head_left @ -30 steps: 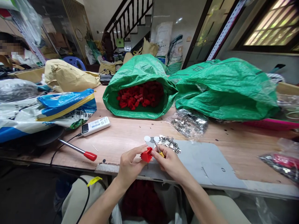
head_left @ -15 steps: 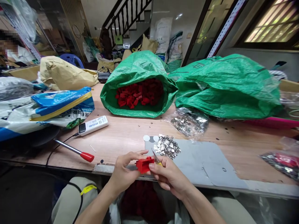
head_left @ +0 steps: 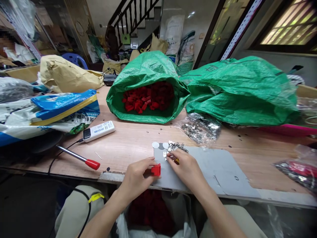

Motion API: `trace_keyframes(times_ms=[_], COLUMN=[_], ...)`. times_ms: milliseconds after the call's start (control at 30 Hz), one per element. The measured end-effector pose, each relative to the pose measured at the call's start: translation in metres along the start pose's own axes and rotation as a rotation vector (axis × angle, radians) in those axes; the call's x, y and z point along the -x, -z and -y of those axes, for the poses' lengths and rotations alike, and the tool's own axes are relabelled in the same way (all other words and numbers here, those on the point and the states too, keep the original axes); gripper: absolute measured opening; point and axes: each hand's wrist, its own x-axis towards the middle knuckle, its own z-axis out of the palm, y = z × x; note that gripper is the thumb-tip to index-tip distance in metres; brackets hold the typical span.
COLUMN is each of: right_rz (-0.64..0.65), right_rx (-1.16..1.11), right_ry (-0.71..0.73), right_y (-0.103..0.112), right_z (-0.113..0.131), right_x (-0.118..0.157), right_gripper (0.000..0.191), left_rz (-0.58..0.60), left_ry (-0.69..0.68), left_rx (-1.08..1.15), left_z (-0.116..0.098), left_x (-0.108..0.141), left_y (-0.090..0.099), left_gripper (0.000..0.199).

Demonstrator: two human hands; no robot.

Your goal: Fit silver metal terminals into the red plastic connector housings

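My left hand [head_left: 138, 173] grips a small red plastic part [head_left: 156, 170] between thumb and fingers, near the front edge of the grey mat [head_left: 208, 168]. Tweezers with a yellow grip [head_left: 176, 159] are pinched in my right hand [head_left: 184, 165], their tip over a pile of small silvery metal pieces [head_left: 176, 146]. The right hand covers part of that pile.
A green sack [head_left: 148, 69] of red parts lies open behind the pile, beside another green sack [head_left: 242, 89]. Nearby are a clear bag of metal pieces [head_left: 201, 129], a white device [head_left: 99, 131] and a red-tipped lever [head_left: 92, 164]. A person sits far left.
My right hand has left the red part and moved forward with the tweezers to the metal pile. The red part, still in my left hand, has turned.
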Motion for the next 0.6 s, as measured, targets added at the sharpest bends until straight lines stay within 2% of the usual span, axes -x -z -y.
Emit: trace_keyframes(times_ms=[100, 200, 267, 367, 500, 600], right_rz=[-0.007, -0.022, -0.038, -0.048, 0.055, 0.094], right_rx=[0.153, 0.205, 0.163, -0.109, -0.569, -0.654], right_ry=[0.006, -0.016, -0.044, -0.151, -0.27, -0.311], right_y=[-0.009, -0.011, -0.008, -0.003, -0.004, -0.011], right_z=[0.003, 0.006, 0.008, 0.01, 0.016, 0.021], right_x=[0.0, -0.002, -0.004, -0.006, -0.004, 0.0], right_gripper=[0.017, 0.02, 0.022, 0.02, 0.028, 0.03], left_rz=[-0.003, -0.003, -0.019, -0.077, -0.109, -0.096], left_ry=[-0.036, 0.016, 0.074, 0.165, 0.192, 0.177], left_rx=[-0.106, -0.077, -0.032, 0.085, 0.196, 0.155], left_z=[0.001, -0.001, -0.002, -0.002, -0.001, -0.001], left_x=[0.0, -0.001, -0.001, -0.003, -0.003, -0.003], left_y=[-0.001, 0.0, 0.001, 0.002, 0.0, -0.003], left_gripper=[0.025, 0.025, 0.026, 0.028, 0.025, 0.02])
